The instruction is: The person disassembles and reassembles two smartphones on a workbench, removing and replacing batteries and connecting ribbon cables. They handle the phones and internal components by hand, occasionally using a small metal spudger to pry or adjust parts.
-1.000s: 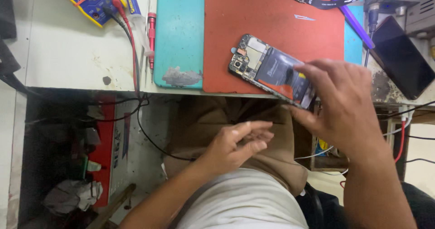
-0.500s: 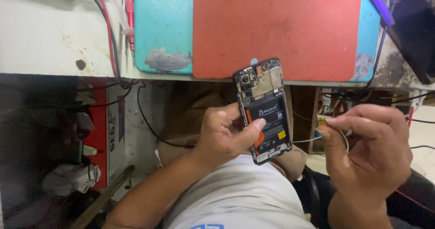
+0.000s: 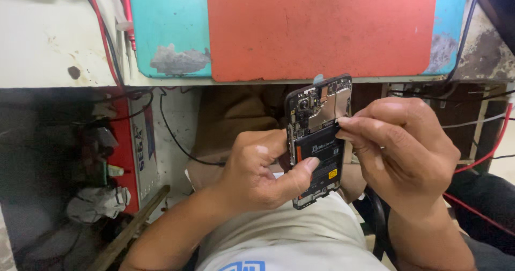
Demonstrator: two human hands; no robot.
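Note:
An opened phone (image 3: 317,137) with its back cover off shows a circuit board at the top and a black battery below. My left hand (image 3: 263,169) holds it upright above my lap, thumb pressed on the battery. My right hand (image 3: 399,150) pinches at the phone's right edge where the board meets the battery. What the right fingertips hold is too small to tell.
A red work mat (image 3: 322,27) lies on a teal mat (image 3: 166,29) at the bench edge. Red and black cables (image 3: 110,51) hang down at the left. A red box (image 3: 134,153) and crumpled cloth (image 3: 96,204) sit under the bench.
My left hand took the phone from the mat and brought it over my lap. My right hand let go, then moved in to pinch at the phone's right edge.

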